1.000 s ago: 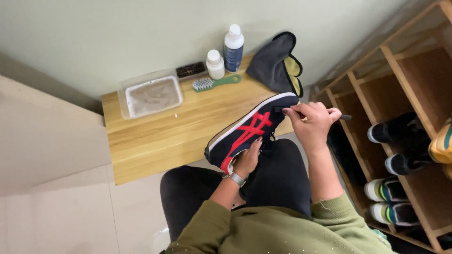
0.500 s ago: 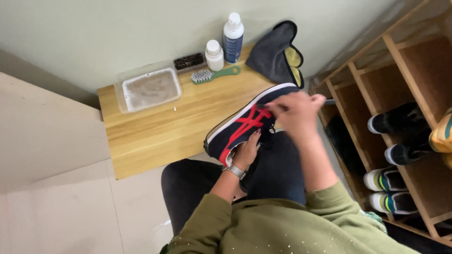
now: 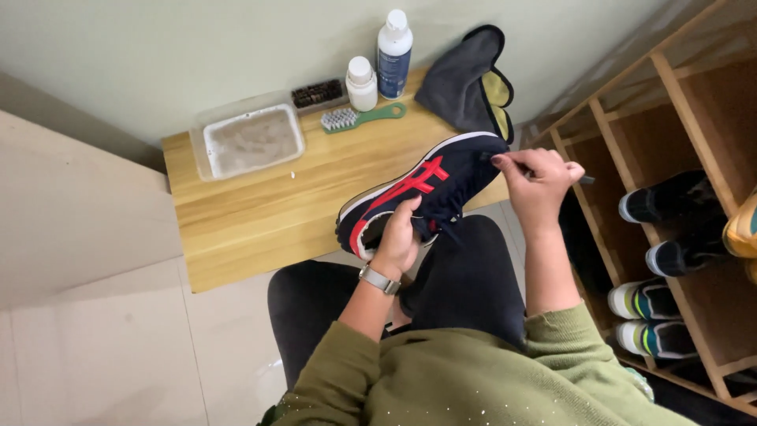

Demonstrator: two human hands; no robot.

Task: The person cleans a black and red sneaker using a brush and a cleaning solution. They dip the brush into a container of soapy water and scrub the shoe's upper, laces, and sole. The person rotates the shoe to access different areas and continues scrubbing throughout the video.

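A dark blue sneaker with red stripes [image 3: 418, 189] rests over my knees, its toe pointing up and right. My left hand [image 3: 398, 237] grips it near the heel opening, a watch on that wrist. My right hand [image 3: 536, 183] is closed by the toe, pinching a thin dark lace end that sticks out to the right. Both sleeves are olive green.
A low wooden bench [image 3: 260, 213] holds a clear plastic tub [image 3: 252, 140], a green-handled brush [image 3: 359, 118], a dark brush [image 3: 317, 93], two white bottles [image 3: 393, 51], and a grey-and-yellow cloth [image 3: 469, 83]. A wooden shoe rack [image 3: 670, 102] with several shoes stands at right.
My right hand swept left over the shoe's toe, then came back to the right with the lace pinched. The shoe and my left hand hardly shifted.
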